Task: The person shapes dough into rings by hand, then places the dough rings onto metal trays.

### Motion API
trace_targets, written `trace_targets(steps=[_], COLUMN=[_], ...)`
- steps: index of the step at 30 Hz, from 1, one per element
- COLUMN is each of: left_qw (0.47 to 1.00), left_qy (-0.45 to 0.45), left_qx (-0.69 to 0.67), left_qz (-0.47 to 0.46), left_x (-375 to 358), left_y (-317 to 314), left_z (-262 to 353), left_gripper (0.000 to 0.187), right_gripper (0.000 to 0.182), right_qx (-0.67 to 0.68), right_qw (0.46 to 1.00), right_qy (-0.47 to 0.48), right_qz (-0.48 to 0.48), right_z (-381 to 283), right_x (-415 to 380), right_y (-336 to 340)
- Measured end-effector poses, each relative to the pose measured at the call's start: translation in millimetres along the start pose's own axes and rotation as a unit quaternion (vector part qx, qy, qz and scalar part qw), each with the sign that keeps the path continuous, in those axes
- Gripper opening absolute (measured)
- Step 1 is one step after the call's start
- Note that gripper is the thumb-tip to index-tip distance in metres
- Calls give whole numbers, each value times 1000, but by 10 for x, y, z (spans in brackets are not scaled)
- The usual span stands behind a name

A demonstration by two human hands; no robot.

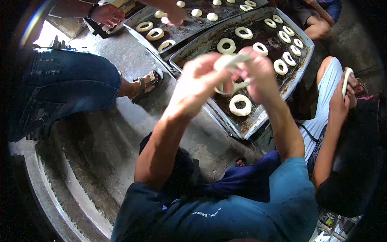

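A pale dough ring is held up in the air between my two hands, above the near tray. My left hand has its fingers curled through and around the ring's left side. On the opposite side my right hand grips the ring, its fingers bent; both hands are somewhat blurred. Under them lies a dark metal baking tray with several dough rings on it. One larger dough ring rests on the tray just below my hands. My hands hide part of the tray's middle.
Another tray with dough balls and rings stands behind; a person's hand reaches over it, and another hand hangs at its left. At right, a co-worker's hands hold a dough piece. Concrete steps lie at left.
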State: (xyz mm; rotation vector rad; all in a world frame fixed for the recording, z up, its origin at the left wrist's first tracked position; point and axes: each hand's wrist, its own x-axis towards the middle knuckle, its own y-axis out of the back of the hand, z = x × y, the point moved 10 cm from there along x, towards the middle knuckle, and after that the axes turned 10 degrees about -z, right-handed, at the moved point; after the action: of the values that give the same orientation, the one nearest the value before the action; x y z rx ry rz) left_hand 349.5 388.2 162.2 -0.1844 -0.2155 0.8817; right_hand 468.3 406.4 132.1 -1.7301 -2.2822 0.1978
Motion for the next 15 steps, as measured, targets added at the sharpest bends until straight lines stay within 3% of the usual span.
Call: trace_targets(steps=[1,2,3,5,6,7,9,10,11,13,15], left_qw=[990,986,985,991,989,985,999,985,985,942,983], left_qy=[-109,-100,-88,49,133,157,-7,-124,-123,-115,-51], left_qx=[-58,-121,-137,-114,21,26,-39,-114,-119,-314,-177], left_qz=[73,60,48,-53,-58,-71,-10,43,38,-20,3], left_x=[-69,-53,-32,31,12,15,60,82,99,128,209], left_y=[226,332,383,213,139,83,255,435,510,579,615], left_z=[158,157,79,-183,-296,-340,-65,97,89,19,-138], left_gripper=[24,18,13,14,16,19,20,19,19,12,14], right_gripper=[12,9,8,6,8,13,16,21,28,29,22], right_qx=[-83,-130,-115,-17,147,187,221,120,125,59,84], right_qw=[994,980,981,996,989,980,958,978,964,977,984], right_qy=[-58,-117,-132,-86,-21,-4,-107,-107,-120,-40,25], right_qz=[-38,-94,-85,-25,-17,-74,-149,-134,-202,-200,-158], right_z=[196,346,401,242,103,16,225,210,292,1,-251], right_x=[-50,-134,-126,16,26,48,0,-17,-30,141,350], right_y=[-99,-163,-122,50,41,-36,-238,-258,-247,-93,107])
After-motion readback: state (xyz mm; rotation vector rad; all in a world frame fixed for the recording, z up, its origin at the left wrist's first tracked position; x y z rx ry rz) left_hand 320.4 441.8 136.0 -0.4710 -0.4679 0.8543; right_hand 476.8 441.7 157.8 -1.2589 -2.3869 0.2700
